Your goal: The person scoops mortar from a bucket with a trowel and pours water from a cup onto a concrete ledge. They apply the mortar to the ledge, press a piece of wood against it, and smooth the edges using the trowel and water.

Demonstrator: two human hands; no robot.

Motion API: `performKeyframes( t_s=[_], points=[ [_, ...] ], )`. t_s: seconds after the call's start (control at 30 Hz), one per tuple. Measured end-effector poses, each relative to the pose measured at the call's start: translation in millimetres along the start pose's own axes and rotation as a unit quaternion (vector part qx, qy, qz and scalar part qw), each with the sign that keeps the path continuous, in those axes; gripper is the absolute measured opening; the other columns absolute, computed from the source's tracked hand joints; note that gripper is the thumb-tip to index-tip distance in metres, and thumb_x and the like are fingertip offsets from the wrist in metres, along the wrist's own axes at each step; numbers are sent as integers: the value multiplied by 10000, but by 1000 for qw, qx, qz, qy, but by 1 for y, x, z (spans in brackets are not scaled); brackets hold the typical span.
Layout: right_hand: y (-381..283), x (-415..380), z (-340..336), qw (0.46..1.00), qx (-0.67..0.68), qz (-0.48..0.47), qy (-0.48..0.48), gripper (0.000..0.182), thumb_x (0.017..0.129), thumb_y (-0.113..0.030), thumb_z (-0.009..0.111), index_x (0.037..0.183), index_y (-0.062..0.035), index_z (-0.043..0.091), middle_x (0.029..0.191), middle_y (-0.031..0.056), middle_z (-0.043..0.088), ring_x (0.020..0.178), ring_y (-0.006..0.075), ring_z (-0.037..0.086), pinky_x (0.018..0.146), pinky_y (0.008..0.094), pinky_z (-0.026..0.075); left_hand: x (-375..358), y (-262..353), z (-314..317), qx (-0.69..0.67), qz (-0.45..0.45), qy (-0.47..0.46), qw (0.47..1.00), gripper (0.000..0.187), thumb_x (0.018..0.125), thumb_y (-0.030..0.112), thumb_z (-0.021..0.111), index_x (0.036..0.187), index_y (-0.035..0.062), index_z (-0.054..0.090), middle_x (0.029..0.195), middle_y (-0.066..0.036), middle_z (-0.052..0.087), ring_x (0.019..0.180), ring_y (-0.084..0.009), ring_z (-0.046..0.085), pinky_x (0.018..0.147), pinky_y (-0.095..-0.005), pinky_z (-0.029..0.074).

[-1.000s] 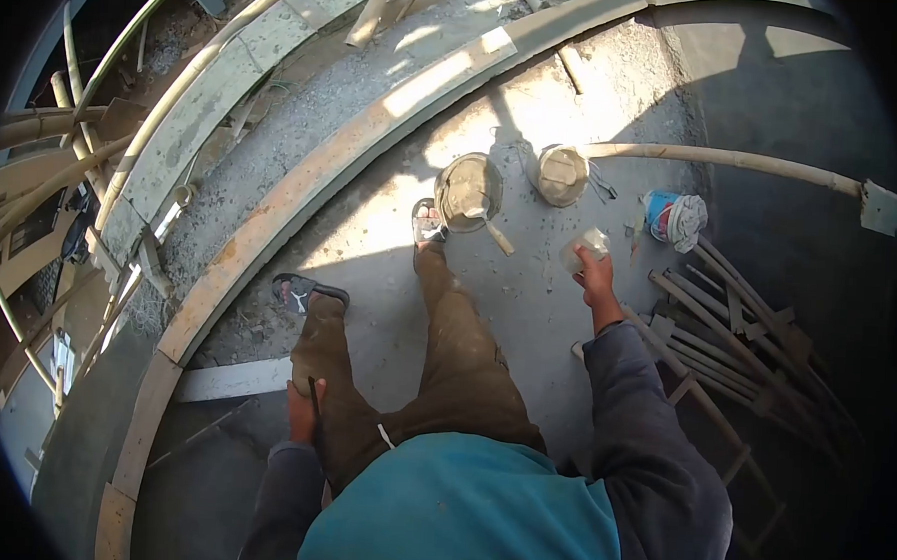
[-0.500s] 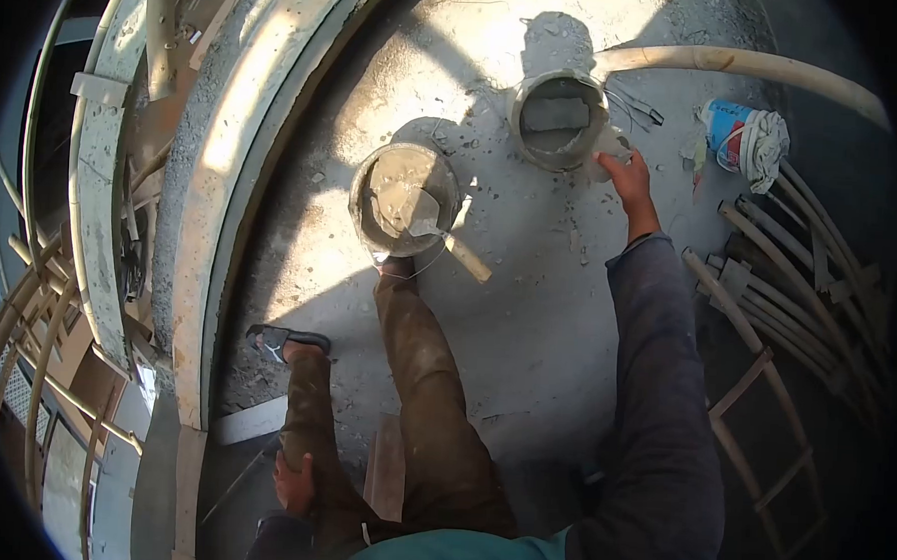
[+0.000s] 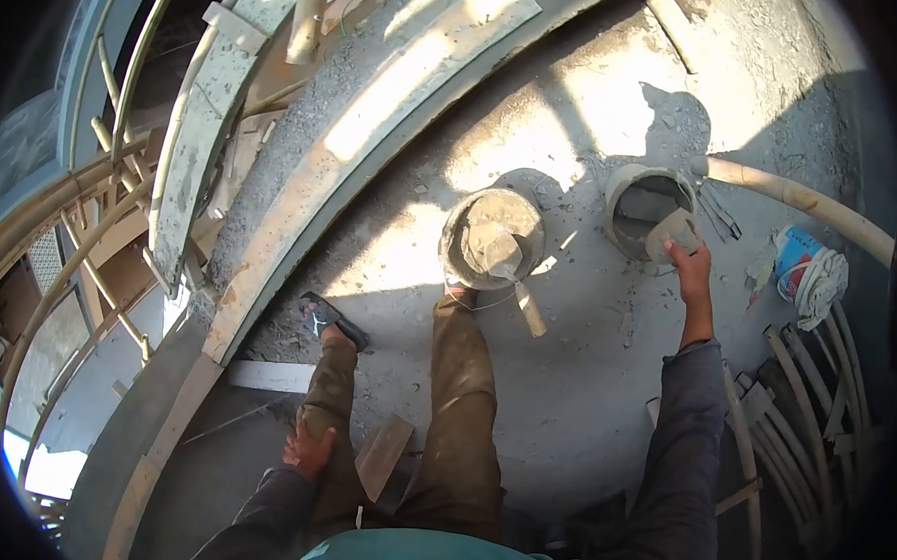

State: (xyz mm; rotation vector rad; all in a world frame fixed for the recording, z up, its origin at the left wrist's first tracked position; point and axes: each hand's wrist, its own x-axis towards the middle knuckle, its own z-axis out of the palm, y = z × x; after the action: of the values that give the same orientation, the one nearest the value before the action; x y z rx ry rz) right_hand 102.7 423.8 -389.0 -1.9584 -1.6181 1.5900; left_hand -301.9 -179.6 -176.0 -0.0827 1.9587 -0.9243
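Observation:
My right hand (image 3: 691, 269) grips a small pale grey piece (image 3: 675, 236), worn at the edges; its exact kind cannot be made out. The piece is over the near right rim of a bucket (image 3: 622, 203) that has grey content inside. To the left stands a second bucket (image 3: 450, 262) with wet mortar (image 3: 491, 217) in it. A trowel (image 3: 505, 254) lies on that bucket, blade on the mortar and wooden handle leaning out over the rim. My left hand (image 3: 307, 450) rests on my left knee, fingers spread and holding nothing.
A curved formwork edge (image 3: 375, 127) runs along the left. At right are a wooden pole (image 3: 802, 198), a blue-and-white paint bucket (image 3: 798, 257) with cloth over it, and several stacked poles (image 3: 782, 445). A short board (image 3: 385, 457) lies between my legs.
The view has turned, shifting the buckets to the right and down. My right hand has brought the grey piece from beside the bucket to over its rim. My left hand has moved up to my knee.

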Motion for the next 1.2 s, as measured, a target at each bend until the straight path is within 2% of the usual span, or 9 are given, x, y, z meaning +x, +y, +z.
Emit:
performKeyframes(
  t_s=[0.3, 0.37, 0.43, 0.53, 0.6, 0.67, 0.73, 1.0, 1.2],
  points=[
    [-98, -32, 29, 999, 41, 1, 28, 456, 828, -319, 750, 1170, -66, 586, 891, 2, 605, 626, 94, 495, 518, 286, 369, -11, -38, 1, -200, 56, -11, 978, 983, 760, 768, 579, 1496, 149, 382, 1398, -302, 461, 1319, -450, 443, 1092, -497, 369],
    [-128, -61, 28, 1000, 26, -8, -2, 475, 834, -326, 741, 1195, -67, 572, 930, 5, 614, 674, 95, 528, 516, 284, 375, -9, -37, 1, -314, 71, 76, 944, 847, 800, 684, 630, 1402, 98, 515, 1369, -267, 508, 1287, -404, 491, 1067, -479, 403],
    [-171, -101, 39, 1000, 20, -4, -9, 469, 841, -316, 731, 1202, -69, 563, 943, 7, 617, 697, 91, 543, 512, 270, 374, -41, -27, -75, -466, 205, 183, 841, 547, 873, 450, 704, 1233, 42, 654, 1257, -209, 612, 1189, -332, 585, 1002, -417, 465],
    [-236, -163, 76, 999, 16, -41, -7, 449, 847, -316, 718, 1195, -77, 566, 940, 7, 617, 689, 91, 542, 506, 253, 365, -128, -58, -235, -690, 407, 161, 577, 250, 884, 141, 729, 1103, 21, 720, 1054, -156, 711, 1025, -247, 663, 913, -327, 495],
    [-274, -200, 99, 995, 95, -24, 2, 461, 834, -263, 711, 1216, -46, 568, 1023, 45, 622, 770, 144, 577, 561, 277, 405, -172, -115, -311, -597, 597, 334, 419, 286, 860, 122, 746, 1109, -10, 699, 1046, -143, 723, 1016, -249, 693, 909, -357, 528],
    [-295, -220, 103, 995, 90, -41, -24, 425, 834, -262, 707, 1189, -69, 574, 1006, 41, 622, 737, 124, 569, 554, 273, 400, -204, -173, -357, -588, 626, 453, 240, 324, 738, 95, 835, 1019, -18, 720, 982, -147, 735, 889, -220, 717, 749, -302, 575],
    [-325, -244, 124, 986, 158, -6, -53, 409, 840, -297, 705, 1163, -81, 576, 953, 26, 601, 676, 91, 521, 551, 259, 390, -209, -235, -381, -530, 666, 506, 139, 570, 771, 181, 839, 1235, -1, 564, 1050, -167, 659, 919, -275, 697, 787, -402, 587],
    [-407, -335, 228, 969, 204, -45, -135, 354, 856, -371, 696, 1099, -137, 588, 804, -21, 529, 541, 68, 421, 492, 244, 359, -274, -448, -343, -516, 579, 624, 93, 585, 868, 305, 648, 1357, 27, 487, 1288, -290, 555, 1048, -374, 663, 863, -442, 566],
    [-453, -377, 317, 953, 102, -55, -279, 371, 836, -367, 695, 1117, -148, 591, 836, -27, 550, 589, 70, 423, 504, 246, 378, -288, -504, -266, -529, 490, 689, 75, 585, 889, 345, 575, 1377, 37, 479, 1359, -324, 506, 1083, -407, 648, 892, -453, 556]
  ],
)
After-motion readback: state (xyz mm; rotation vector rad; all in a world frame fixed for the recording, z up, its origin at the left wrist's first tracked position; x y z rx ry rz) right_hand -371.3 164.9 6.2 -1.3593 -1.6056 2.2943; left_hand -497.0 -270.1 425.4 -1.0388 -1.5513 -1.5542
